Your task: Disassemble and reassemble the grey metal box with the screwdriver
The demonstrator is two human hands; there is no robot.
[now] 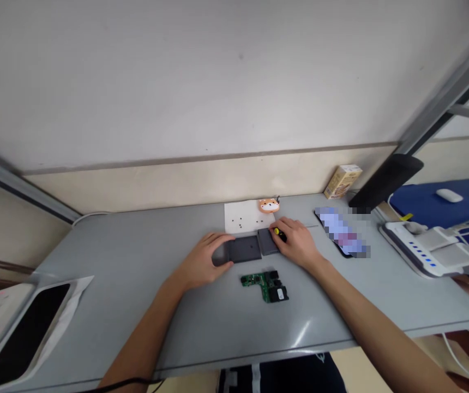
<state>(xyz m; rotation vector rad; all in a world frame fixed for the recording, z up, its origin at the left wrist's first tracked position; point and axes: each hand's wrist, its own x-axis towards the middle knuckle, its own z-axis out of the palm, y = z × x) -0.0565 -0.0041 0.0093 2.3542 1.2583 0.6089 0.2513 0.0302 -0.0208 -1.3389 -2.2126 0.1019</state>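
Sitting mid-tabletop (136, 284), the dark case (245, 249) is getting pinned at its left edge by the left hand (205, 262), fingers grasping it. Right hand (298, 240) is gripping a yellow-tipped tool (278, 232) over the case's right part. Green board (265, 284) is lying just in front, phone (343, 233) off right.
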